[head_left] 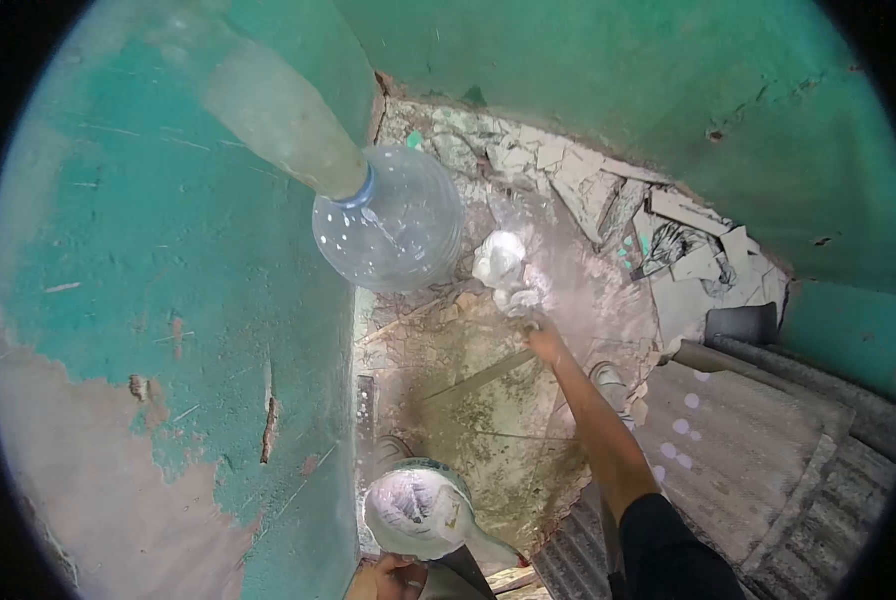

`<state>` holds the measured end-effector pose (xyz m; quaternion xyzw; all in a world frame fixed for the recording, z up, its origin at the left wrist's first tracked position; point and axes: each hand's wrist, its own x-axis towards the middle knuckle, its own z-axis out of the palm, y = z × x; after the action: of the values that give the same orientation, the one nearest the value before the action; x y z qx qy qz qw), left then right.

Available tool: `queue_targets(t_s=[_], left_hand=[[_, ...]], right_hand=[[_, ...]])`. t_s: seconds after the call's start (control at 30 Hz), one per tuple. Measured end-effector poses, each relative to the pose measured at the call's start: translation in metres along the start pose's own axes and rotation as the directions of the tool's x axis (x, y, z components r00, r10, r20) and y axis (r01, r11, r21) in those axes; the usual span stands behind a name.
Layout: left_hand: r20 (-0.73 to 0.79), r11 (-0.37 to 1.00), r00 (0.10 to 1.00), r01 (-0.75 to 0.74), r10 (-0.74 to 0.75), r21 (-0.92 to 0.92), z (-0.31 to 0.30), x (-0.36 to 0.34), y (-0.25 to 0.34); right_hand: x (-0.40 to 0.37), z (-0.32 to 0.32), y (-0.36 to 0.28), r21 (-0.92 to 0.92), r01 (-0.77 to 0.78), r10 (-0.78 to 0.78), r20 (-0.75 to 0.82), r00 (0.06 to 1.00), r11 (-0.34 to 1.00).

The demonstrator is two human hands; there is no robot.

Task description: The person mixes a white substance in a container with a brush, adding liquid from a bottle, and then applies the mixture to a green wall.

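Observation:
At the bottom, my left hand (400, 577) is closed on the near edge of a rounded bowl-like container (418, 510) with white material inside. My right hand (542, 338) reaches down near the floor, its fingers drawn together at a crumpled white plastic bag (500, 262); whether they grip its lower end is too small to tell. A large clear plastic bottle (398, 225) stands left of the bag, against the green wall, with a whitish tube-like piece (288, 125) at its neck.
Broken tile and rubble (568, 170) line the far wall's foot. Corrugated sheets (738, 440) lie at the right. A green wall (208, 220) with peeling paint rises on the left. A shoe (608, 378) shows beside my right arm.

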<state>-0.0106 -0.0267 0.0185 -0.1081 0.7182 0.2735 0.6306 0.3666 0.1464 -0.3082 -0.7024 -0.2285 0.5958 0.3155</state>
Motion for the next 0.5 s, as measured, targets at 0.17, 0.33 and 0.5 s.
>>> queue_targets(t_s=[0.17,0.33,0.5], left_hand=[[0.284,0.973,0.952,-0.047,0.112,-0.226,0.033,-0.029,0.019],[0.348,0.963,0.935,0.034,0.063,-0.266,0.001,-0.048,0.021],[0.396,0.971,0.913,-0.001,0.098,-0.237,-0.013,-0.082,0.034]], right_hand=[[-0.103,-0.018,-0.1,0.039,0.123,-0.126,0.088,0.988,0.992],[-0.273,-0.072,-0.258,-0.248,0.195,-0.138,0.229,0.964,0.949],[-0.3,-0.05,-0.276,0.109,0.68,-0.616,-0.339,0.711,0.725]])
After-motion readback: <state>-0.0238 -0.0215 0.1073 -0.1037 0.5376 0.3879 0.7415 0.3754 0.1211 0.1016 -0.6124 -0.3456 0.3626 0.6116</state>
